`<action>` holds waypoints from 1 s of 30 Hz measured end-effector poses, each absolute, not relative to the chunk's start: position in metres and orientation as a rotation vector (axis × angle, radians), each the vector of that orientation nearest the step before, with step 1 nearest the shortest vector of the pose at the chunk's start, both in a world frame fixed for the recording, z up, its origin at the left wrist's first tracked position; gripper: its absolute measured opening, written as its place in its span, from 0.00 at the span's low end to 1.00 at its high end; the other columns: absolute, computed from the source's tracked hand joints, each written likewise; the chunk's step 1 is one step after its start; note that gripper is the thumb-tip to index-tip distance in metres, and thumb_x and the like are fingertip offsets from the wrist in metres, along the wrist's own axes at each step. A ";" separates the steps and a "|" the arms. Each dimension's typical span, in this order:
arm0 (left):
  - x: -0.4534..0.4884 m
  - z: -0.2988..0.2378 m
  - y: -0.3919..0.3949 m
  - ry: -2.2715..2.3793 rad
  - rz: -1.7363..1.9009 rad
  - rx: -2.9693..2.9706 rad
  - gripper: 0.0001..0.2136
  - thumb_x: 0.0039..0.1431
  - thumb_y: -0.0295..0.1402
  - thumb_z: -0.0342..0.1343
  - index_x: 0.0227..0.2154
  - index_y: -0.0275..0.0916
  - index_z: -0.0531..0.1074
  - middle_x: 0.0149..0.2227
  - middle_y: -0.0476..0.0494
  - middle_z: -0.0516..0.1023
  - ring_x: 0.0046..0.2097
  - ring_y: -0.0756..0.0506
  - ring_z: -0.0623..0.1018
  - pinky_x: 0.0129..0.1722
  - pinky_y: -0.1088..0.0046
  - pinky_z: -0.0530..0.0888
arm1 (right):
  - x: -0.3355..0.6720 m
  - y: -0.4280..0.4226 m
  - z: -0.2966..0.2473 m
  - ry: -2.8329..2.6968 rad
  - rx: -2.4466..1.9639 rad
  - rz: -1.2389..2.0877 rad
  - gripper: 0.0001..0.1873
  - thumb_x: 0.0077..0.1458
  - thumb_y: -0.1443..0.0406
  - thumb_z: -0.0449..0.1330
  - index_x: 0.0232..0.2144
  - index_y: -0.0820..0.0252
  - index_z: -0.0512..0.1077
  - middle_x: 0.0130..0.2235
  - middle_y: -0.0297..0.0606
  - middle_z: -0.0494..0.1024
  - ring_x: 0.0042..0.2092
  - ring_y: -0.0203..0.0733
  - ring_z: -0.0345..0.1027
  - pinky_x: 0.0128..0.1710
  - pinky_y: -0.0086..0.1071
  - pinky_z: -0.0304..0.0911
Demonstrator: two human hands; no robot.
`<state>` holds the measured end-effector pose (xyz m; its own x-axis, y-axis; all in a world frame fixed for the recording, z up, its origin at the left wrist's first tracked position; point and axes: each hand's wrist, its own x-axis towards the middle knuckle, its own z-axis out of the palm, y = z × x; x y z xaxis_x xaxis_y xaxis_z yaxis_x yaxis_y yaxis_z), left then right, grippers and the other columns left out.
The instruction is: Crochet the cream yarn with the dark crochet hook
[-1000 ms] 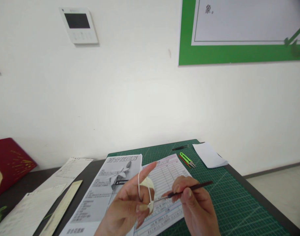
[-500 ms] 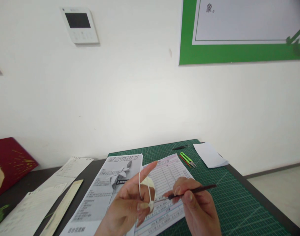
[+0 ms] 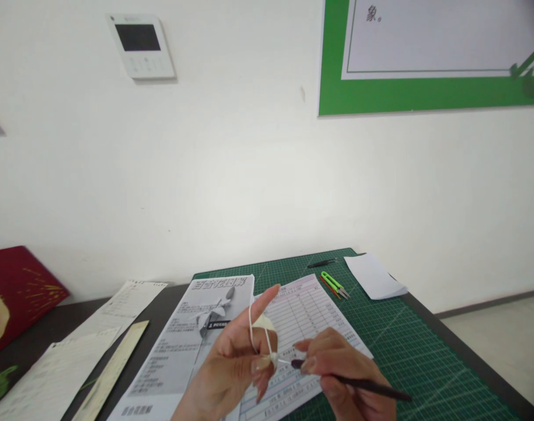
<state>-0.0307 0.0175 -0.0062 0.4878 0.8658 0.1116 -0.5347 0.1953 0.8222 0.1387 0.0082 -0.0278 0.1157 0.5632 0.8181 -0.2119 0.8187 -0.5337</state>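
Observation:
My left hand [image 3: 232, 365] pinches a small piece of white crochet work [image 3: 274, 359] between thumb and fingers. Its index finger points up and away, with white yarn [image 3: 250, 328] looped round it and running down to the pinch. Something rounded and cream-coloured [image 3: 262, 321] shows behind the bent fingers, mostly hidden. In my right hand [image 3: 343, 368] is a crochet hook with a dark handle [image 3: 376, 388], gripped near its front end. A white strand spans the short gap from the crochet work to the hook's tip, which is too small to make out.
Under my hands lie a printed form [image 3: 302, 310] and a flower leaflet [image 3: 162, 351] on a green cutting mat [image 3: 442, 368]. Green thread snips [image 3: 332, 282], black tweezers [image 3: 322, 263] and white paper [image 3: 374, 278] are farther back. Left are a ruler-like strip [image 3: 113, 371] and a red bag [image 3: 21, 292].
My right hand has turned and the hook's handle now slopes down to the right. The hook's tip has shifted slightly left and down, with a white strand at it. My left hand has barely moved.

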 end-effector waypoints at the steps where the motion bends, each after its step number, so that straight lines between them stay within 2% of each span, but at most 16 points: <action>1: -0.029 -0.006 0.017 0.429 1.045 0.913 0.34 0.48 0.26 0.61 0.59 0.45 0.57 0.23 0.52 0.67 0.23 0.53 0.64 0.23 0.77 0.59 | 0.141 0.008 -0.026 -1.408 -0.296 0.505 0.10 0.55 0.64 0.58 0.39 0.51 0.76 0.25 0.39 0.81 0.26 0.44 0.73 0.29 0.41 0.73; 4: -0.022 -0.006 0.015 0.416 1.138 0.817 0.35 0.47 0.26 0.61 0.59 0.46 0.57 0.24 0.52 0.67 0.24 0.53 0.65 0.24 0.77 0.60 | 0.148 0.002 -0.023 -1.622 -0.386 0.297 0.21 0.51 0.69 0.63 0.48 0.50 0.72 0.32 0.43 0.83 0.30 0.49 0.78 0.31 0.40 0.76; 8: -0.009 -0.007 0.011 0.423 1.252 0.738 0.34 0.49 0.26 0.60 0.59 0.45 0.56 0.23 0.53 0.65 0.25 0.53 0.64 0.27 0.77 0.62 | 0.151 -0.007 -0.023 -1.770 -0.542 0.012 0.34 0.46 0.72 0.65 0.55 0.49 0.64 0.36 0.41 0.82 0.35 0.51 0.78 0.33 0.39 0.77; 12: -0.002 -0.006 0.006 0.565 1.365 0.856 0.37 0.53 0.28 0.57 0.62 0.52 0.45 0.23 0.53 0.67 0.26 0.52 0.65 0.29 0.75 0.63 | 0.148 -0.007 -0.021 -1.786 -0.564 -0.129 0.39 0.43 0.75 0.66 0.56 0.51 0.62 0.36 0.40 0.82 0.34 0.51 0.78 0.35 0.38 0.77; 15: -0.004 -0.005 0.004 0.647 1.428 1.008 0.39 0.55 0.29 0.56 0.62 0.56 0.38 0.23 0.53 0.69 0.26 0.51 0.67 0.29 0.74 0.64 | 0.144 -0.003 -0.021 -1.736 -0.539 -0.097 0.34 0.44 0.75 0.65 0.54 0.53 0.66 0.35 0.42 0.83 0.32 0.50 0.79 0.32 0.37 0.77; 18: -0.009 -0.006 0.006 0.643 1.420 1.091 0.39 0.55 0.30 0.56 0.62 0.55 0.38 0.23 0.53 0.70 0.25 0.51 0.67 0.27 0.75 0.64 | 0.140 0.002 -0.026 -1.634 -0.489 0.097 0.25 0.48 0.74 0.61 0.50 0.54 0.70 0.33 0.43 0.83 0.31 0.48 0.78 0.29 0.37 0.76; 20: -0.011 -0.006 0.008 0.600 1.404 1.083 0.38 0.55 0.30 0.57 0.62 0.56 0.41 0.24 0.53 0.70 0.25 0.52 0.67 0.26 0.75 0.64 | 0.138 0.005 -0.030 -1.454 -0.405 0.215 0.22 0.49 0.73 0.59 0.47 0.53 0.73 0.31 0.42 0.83 0.29 0.46 0.76 0.24 0.35 0.73; 23: -0.013 -0.006 0.010 0.529 1.368 1.030 0.33 0.55 0.28 0.57 0.59 0.59 0.50 0.24 0.53 0.70 0.25 0.52 0.67 0.25 0.76 0.64 | 0.137 0.005 -0.032 -1.367 -0.442 0.518 0.17 0.50 0.73 0.59 0.41 0.53 0.76 0.31 0.42 0.82 0.30 0.46 0.75 0.28 0.37 0.71; 26: -0.014 -0.005 0.011 0.491 1.325 1.019 0.29 0.54 0.27 0.57 0.56 0.59 0.59 0.24 0.53 0.69 0.24 0.53 0.67 0.25 0.77 0.63 | 0.136 0.002 -0.030 -1.209 -0.475 0.676 0.10 0.52 0.68 0.60 0.36 0.52 0.78 0.28 0.39 0.81 0.29 0.43 0.73 0.28 0.35 0.68; 30: -0.016 -0.003 0.012 0.481 1.299 1.018 0.27 0.54 0.27 0.57 0.55 0.58 0.62 0.23 0.53 0.68 0.24 0.53 0.67 0.23 0.78 0.62 | 0.136 0.000 -0.024 -1.085 -0.505 0.821 0.06 0.52 0.63 0.61 0.32 0.54 0.78 0.26 0.38 0.79 0.29 0.41 0.71 0.26 0.31 0.64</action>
